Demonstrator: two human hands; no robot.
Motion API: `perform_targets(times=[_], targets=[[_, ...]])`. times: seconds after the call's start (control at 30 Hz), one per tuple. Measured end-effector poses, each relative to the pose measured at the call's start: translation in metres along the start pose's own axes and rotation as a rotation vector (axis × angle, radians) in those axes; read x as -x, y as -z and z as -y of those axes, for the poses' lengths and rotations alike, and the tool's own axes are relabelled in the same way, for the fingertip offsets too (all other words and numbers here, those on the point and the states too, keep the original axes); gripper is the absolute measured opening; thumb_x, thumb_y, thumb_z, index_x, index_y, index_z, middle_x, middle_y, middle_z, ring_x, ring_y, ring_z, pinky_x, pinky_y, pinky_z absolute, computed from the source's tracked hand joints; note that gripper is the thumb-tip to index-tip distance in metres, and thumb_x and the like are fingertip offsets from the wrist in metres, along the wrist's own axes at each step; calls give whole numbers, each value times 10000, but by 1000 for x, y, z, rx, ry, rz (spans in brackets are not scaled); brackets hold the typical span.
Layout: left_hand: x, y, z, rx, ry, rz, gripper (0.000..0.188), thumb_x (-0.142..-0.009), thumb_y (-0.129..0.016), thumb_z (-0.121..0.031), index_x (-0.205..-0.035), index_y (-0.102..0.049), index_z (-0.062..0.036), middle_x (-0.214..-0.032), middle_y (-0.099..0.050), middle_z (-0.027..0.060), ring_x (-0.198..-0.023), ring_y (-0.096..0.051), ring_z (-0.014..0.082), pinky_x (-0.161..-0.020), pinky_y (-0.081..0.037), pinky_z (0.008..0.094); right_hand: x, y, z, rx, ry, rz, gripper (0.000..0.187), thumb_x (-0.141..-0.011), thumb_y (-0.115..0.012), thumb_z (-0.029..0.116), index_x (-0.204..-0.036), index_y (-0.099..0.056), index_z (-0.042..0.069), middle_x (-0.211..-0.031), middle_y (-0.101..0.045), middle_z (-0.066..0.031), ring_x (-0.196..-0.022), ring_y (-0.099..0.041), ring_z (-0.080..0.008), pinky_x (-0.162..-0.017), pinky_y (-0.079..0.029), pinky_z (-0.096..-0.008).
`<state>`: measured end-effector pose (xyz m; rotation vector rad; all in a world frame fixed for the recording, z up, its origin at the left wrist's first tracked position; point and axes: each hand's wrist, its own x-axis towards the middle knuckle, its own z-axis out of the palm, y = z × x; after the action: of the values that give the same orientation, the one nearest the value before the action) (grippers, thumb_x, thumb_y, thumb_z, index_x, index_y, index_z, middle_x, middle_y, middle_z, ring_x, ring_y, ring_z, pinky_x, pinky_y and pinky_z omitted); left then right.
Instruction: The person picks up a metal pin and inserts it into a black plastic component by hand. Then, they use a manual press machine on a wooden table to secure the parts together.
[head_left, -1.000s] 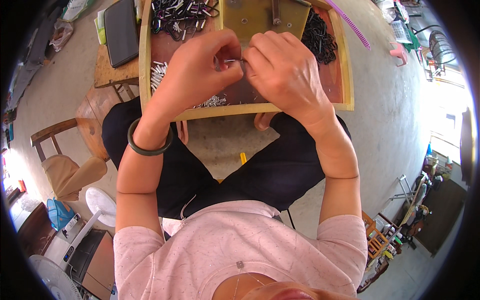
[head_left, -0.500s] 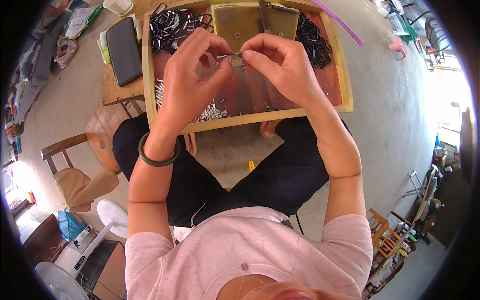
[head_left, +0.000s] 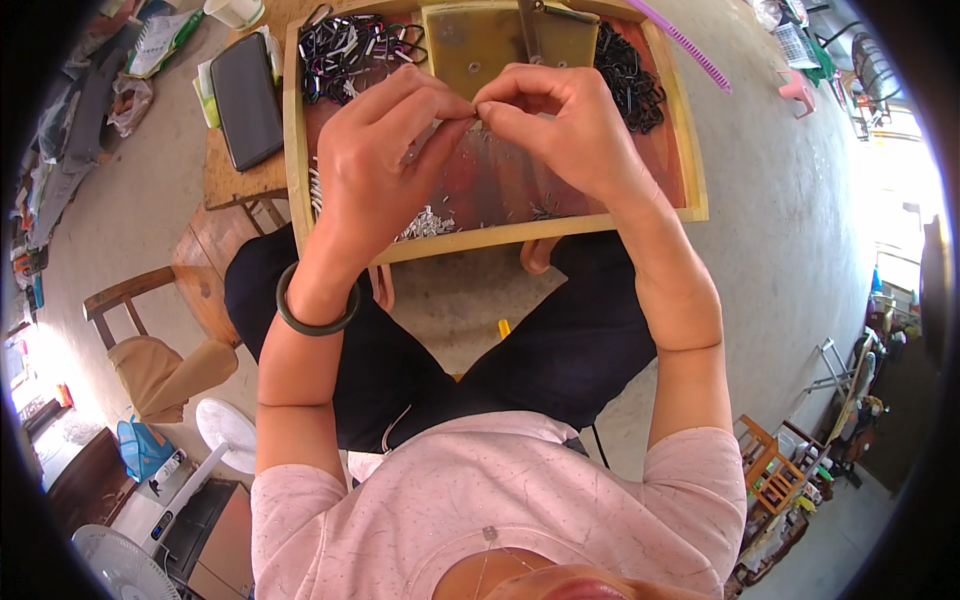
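My left hand [head_left: 378,160] and my right hand [head_left: 568,128] meet over a shallow wooden tray [head_left: 520,234], fingertips pinched together and touching. Whatever tiny part sits between them is hidden by the fingers. Just beyond them stands a yellowish metal block [head_left: 475,45] with a dark upright lever [head_left: 530,35]. Beside my left hand lies a heap of carabiner-like clips [head_left: 350,50] with silvery pieces among them. Black clips [head_left: 628,80] are piled past my right hand. Small silver metal pieces [head_left: 428,222] lie scattered at the tray's near edge, below my left wrist.
To the tray's left, a dark phone [head_left: 247,103] and a paper cup [head_left: 236,10] rest on a wooden table [head_left: 235,175]. A purple coiled strip [head_left: 685,48] crosses the right rim. My legs [head_left: 560,340] are under the near edge. A wooden chair [head_left: 130,290] stands left.
My left fingertips have moved right to touch my right ones, which shifted slightly left. The small silvery metal piece that showed at my left fingers is now hidden.
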<state>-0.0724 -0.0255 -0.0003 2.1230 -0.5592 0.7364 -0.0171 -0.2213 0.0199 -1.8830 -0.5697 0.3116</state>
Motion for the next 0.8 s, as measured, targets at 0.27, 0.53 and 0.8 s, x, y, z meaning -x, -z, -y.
perform_targets(times=[0.27, 0.53, 0.8], targets=[[5, 3, 12, 489, 248, 30, 170, -809, -759, 66, -947, -713, -23, -884, -665, 54, -714, -638, 174, -592, -499, 257, -4, 11, 3, -360, -111, 237, 102, -950, -691, 83, -946, -727, -12, -839, -664, 6, -794, -594, -71, -764, -486, -240], [0, 8, -4, -82, 18, 71, 145, -826, -748, 35, -957, -714, -16, -914, -674, 57, -710, -662, 208, -597, -509, 290, -9, 1, -15, -243, -93, 178, 118, -959, -680, 107, -985, -710, -4, -837, -645, 17, -796, -576, -59, -758, -478, -241], [10, 7, 18, 626, 684, 44, 154, -896, -782, -40, -1040, -741, -4, -953, -754, 18, -887, -694, 72, -802, -562, 231, -6, -6, 2, -7, 199, -77, 147, -935, -679, 42, -1075, -704, 3, -914, -672, -30, -855, -635, -107, -812, -519, -275]])
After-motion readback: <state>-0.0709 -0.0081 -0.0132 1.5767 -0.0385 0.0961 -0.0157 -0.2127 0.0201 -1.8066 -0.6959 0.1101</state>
